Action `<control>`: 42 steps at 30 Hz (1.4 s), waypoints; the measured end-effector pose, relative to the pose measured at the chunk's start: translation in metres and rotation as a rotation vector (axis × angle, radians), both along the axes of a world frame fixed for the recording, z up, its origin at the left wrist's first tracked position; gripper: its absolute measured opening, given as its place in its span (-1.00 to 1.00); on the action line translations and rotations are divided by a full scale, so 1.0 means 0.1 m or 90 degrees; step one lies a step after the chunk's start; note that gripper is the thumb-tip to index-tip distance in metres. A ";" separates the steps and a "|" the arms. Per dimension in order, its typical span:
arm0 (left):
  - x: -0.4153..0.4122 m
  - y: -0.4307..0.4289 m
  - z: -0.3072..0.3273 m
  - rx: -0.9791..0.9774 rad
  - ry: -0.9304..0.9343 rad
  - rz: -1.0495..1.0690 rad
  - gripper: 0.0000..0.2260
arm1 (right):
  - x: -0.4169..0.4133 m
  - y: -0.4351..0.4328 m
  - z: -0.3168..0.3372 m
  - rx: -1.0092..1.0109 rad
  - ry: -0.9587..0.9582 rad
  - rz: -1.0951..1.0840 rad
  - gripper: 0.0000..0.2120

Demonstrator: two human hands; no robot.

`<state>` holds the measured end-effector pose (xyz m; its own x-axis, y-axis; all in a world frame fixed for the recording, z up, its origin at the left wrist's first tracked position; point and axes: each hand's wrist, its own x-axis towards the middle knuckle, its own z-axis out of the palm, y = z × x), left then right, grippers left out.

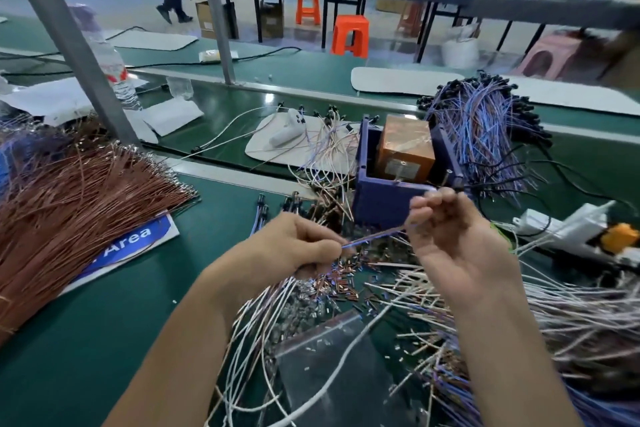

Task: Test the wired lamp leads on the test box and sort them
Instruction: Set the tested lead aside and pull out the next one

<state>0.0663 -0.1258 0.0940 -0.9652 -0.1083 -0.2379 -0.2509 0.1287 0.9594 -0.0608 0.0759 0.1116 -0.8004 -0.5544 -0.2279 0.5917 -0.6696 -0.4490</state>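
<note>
Now | left hand (294,243) and right hand (446,229) fingers each pinching one end of a thin lead (372,236), frame centre | blue test box (388,198) just behind

only one word reads clearly: "area", in white letters on a blue and white sign (131,246) lying flat on the green tabletop (86,340) at about 9 o'clock. the pale label on the orange block (403,168) and the bottle's red label (116,74) are too blurred to read.
</note>
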 end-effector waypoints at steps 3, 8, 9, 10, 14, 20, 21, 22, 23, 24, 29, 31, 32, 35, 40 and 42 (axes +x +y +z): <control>0.07 -0.07 -0.03 -0.166 -0.052 0.017 -0.89 | -0.08 0.42 0.00 0.132 0.067 -0.054 -0.68; -0.01 0.25 0.16 -0.339 0.025 0.037 -0.80 | 0.14 0.81 0.19 0.587 0.523 0.100 -0.94; -0.05 0.41 0.21 -0.308 0.051 -0.025 -0.83 | 0.20 0.80 0.22 0.668 0.611 0.153 -0.91; -0.08 0.58 0.25 -0.287 0.081 -0.081 -0.85 | 0.25 0.75 0.22 0.696 0.646 0.179 -0.88; -0.22 0.97 0.25 -0.311 0.229 -0.052 -0.91 | 0.32 0.63 0.17 0.697 0.580 0.233 -0.69; -0.38 0.73 0.05 -0.156 0.155 -0.013 -0.83 | 0.26 0.78 0.05 0.639 0.428 0.188 -0.80; -0.41 0.69 0.00 -0.147 0.142 -0.005 -0.84 | 0.26 0.79 0.02 0.639 0.424 0.178 -0.83; -0.43 0.67 -0.05 -0.136 0.132 -0.001 -0.86 | 0.26 0.78 -0.01 0.634 0.425 0.167 -0.84; -0.45 0.64 -0.09 -0.120 0.122 0.007 -0.90 | 0.26 0.77 -0.04 0.630 0.422 0.152 -0.85; -0.46 0.60 -0.12 -0.105 0.117 0.026 -0.92 | 0.26 0.77 -0.08 0.626 0.415 0.132 -0.84; -0.49 0.36 -0.27 -0.043 0.117 0.237 -0.77 | 0.19 0.91 -0.18 0.614 0.338 0.024 -0.75; -0.50 0.48 -0.27 -0.046 0.110 0.229 -0.78 | 0.17 0.91 -0.19 0.602 0.321 0.028 -0.76; -0.51 0.59 -0.26 -0.037 0.104 0.206 -0.78 | 0.17 0.88 -0.21 0.592 0.317 0.034 -0.76; -0.53 0.98 -0.24 0.051 0.095 0.131 -0.81 | 0.19 0.75 -0.27 0.578 0.317 0.030 -0.76; -0.60 1.30 -0.24 0.209 0.102 0.206 -0.90 | 0.19 0.59 -0.29 0.588 0.274 -0.030 -0.69; -0.64 1.32 -0.26 0.229 0.104 0.233 -0.92 | 0.20 0.55 -0.29 0.582 0.280 -0.043 -0.69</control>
